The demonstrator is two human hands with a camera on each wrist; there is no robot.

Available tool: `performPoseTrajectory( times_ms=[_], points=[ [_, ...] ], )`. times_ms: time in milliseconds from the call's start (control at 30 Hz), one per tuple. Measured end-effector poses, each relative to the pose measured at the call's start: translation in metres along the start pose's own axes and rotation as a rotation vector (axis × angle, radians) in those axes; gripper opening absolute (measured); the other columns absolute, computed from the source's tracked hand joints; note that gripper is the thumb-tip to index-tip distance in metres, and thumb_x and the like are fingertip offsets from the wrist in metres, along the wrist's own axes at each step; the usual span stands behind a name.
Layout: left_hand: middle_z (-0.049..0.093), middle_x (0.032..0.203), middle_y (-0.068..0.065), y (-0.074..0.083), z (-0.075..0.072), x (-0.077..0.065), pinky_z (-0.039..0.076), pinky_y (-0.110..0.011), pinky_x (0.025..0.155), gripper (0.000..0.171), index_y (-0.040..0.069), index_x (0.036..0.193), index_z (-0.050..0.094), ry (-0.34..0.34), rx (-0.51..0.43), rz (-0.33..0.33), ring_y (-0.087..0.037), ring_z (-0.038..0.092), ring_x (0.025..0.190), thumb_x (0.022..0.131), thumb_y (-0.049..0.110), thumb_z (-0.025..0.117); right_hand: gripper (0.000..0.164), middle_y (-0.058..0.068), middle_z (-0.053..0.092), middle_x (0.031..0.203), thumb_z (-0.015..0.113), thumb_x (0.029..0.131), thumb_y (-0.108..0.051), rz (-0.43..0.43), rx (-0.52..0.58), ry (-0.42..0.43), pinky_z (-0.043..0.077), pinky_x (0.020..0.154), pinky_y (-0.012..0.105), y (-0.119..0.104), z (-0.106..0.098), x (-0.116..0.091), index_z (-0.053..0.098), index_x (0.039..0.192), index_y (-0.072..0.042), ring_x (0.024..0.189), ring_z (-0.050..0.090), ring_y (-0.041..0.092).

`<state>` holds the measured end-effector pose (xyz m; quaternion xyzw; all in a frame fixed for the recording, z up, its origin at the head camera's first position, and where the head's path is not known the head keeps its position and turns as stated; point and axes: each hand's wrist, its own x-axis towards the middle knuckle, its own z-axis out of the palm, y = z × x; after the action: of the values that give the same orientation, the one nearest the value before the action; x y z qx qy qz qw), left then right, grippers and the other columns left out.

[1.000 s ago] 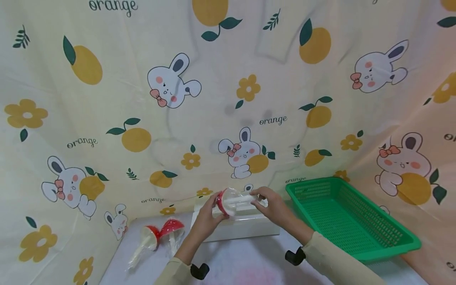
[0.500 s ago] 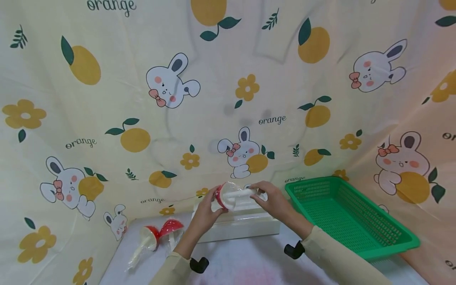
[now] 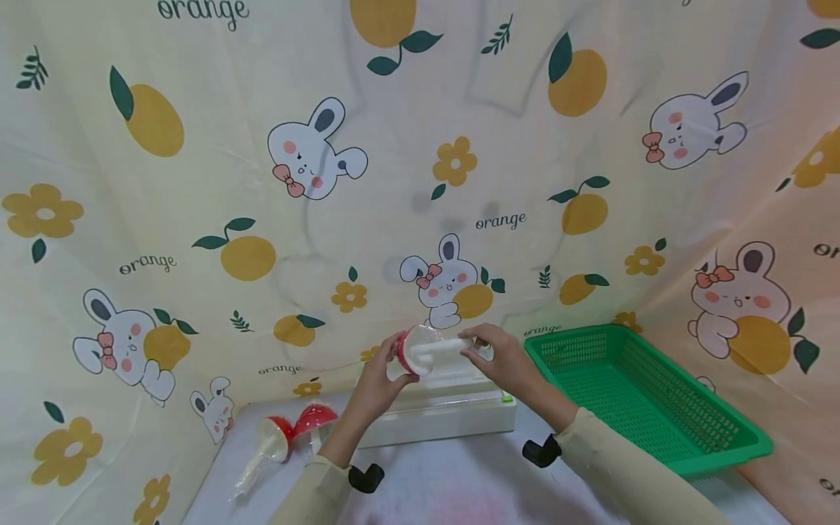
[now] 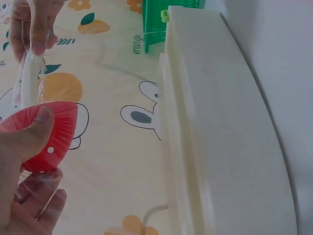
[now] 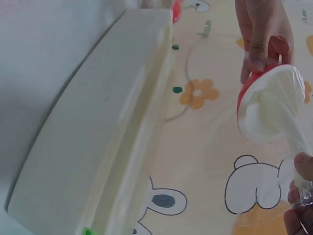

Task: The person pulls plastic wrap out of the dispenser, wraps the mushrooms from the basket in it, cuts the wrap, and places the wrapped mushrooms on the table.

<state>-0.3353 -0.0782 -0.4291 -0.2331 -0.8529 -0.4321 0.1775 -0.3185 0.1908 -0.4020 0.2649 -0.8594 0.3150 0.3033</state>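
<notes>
Between both hands lies a toy mushroom (image 3: 420, 359) on its side, with a white-dotted red cap, cream underside and white stem, wrapped in clear film. My left hand (image 3: 379, 385) grips the cap (image 4: 61, 128), its thumb across the red surface in the left wrist view. At the other end my right hand (image 3: 504, 368) pinches the stem's tip and the film around it. Below and behind the hands stands a long white cling film dispenser (image 3: 440, 424) with a small green slider (image 3: 507, 399) at its right end. In the right wrist view, film bunches at the right fingers (image 5: 305, 171).
Two more red-capped mushrooms in clear film, one lying (image 3: 277, 439) and one more upright (image 3: 316, 418), are at the left, the second partly behind the left forearm. A green plastic basket (image 3: 718, 463) stands at the right. A patterned cloth (image 3: 394, 219) hangs behind the white table (image 3: 453, 481).
Both hands have risen a little with the mushroom, away from the dispenser. The dispenser's green slider has come into sight below the right hand.
</notes>
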Motion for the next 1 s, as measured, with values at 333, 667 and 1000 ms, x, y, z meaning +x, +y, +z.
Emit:
performPoseTrajectory(
  times_ms=[333, 667, 1000],
  points=[
    [0.049, 0.15, 0.003, 0.012, -0.007, 0.004, 0.042, -0.049, 0.109, 0.084, 0.026, 0.15, 0.039, -0.012, 0.012, -0.046, -0.022, 0.049, 0.137, 0.08, 0.018, 0.085, 0.032, -0.002, 0.069, 0.111, 0.079, 0.087, -0.014, -0.027, 0.026, 0.014, 0.059, 0.079, 0.038, 0.001, -0.005, 0.008, 0.07, 0.117, -0.017, 0.089, 0.06, 0.015],
    [0.048, 0.151, 0.006, 0.018, -0.013, 0.008, 0.038, -0.048, 0.112, 0.086, 0.028, 0.151, 0.038, -0.018, -0.002, -0.039, -0.02, 0.044, 0.141, 0.08, 0.016, 0.085, 0.03, -0.001, 0.07, 0.111, 0.08, 0.086, -0.012, -0.053, 0.061, 0.024, 0.059, 0.079, 0.042, -0.005, -0.012, 0.013, 0.071, 0.115, -0.014, 0.09, 0.06, 0.015],
    [0.051, 0.148, 0.006, 0.025, -0.02, 0.012, 0.04, -0.05, 0.11, 0.086, 0.029, 0.15, 0.039, 0.008, -0.013, 0.002, -0.02, 0.048, 0.137, 0.079, 0.015, 0.085, 0.029, 0.0, 0.069, 0.11, 0.079, 0.088, -0.015, -0.05, 0.038, 0.039, 0.058, 0.079, 0.04, -0.009, -0.018, 0.019, 0.071, 0.116, -0.014, 0.09, 0.059, 0.015]
  ],
)
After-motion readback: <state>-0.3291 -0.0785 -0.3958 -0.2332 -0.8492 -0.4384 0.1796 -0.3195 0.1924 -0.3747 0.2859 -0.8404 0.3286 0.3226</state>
